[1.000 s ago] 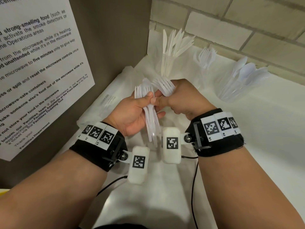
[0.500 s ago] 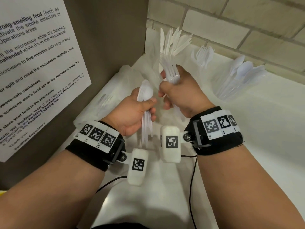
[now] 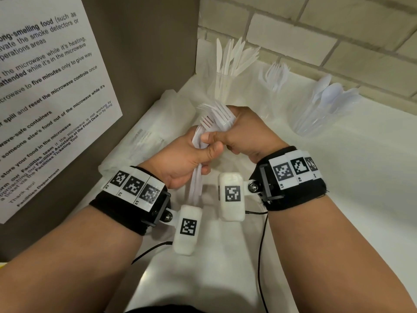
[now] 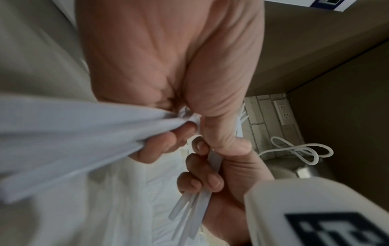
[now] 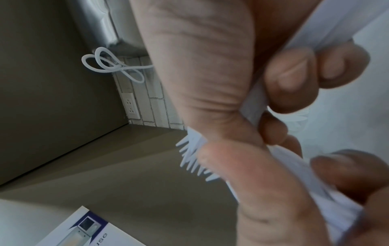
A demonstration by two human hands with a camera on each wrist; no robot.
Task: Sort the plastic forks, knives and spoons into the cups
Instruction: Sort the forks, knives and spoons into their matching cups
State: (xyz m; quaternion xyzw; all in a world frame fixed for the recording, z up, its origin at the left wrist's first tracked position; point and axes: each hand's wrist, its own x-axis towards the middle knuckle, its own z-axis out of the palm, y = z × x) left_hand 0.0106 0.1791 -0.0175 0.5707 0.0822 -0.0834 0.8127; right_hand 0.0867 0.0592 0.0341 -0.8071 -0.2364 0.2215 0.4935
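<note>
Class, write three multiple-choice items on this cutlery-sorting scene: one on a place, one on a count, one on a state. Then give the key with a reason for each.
1. Which cup stands nearest the corner by the brown panel?
A. knife cup
B. fork cup
C. spoon cup

2. How many cups hold cutlery?
A. one
B. three
C. five

3. What is the right hand doing?
A. resting flat on the counter
B. hanging idle
C. gripping a bunch of forks

Key: 1 A, the knives stand leftmost, beside the panel. 2 B, three cups line the brick wall. 3 C, tines fan out above its curled fingers; the left hand grips other white cutlery.
</note>
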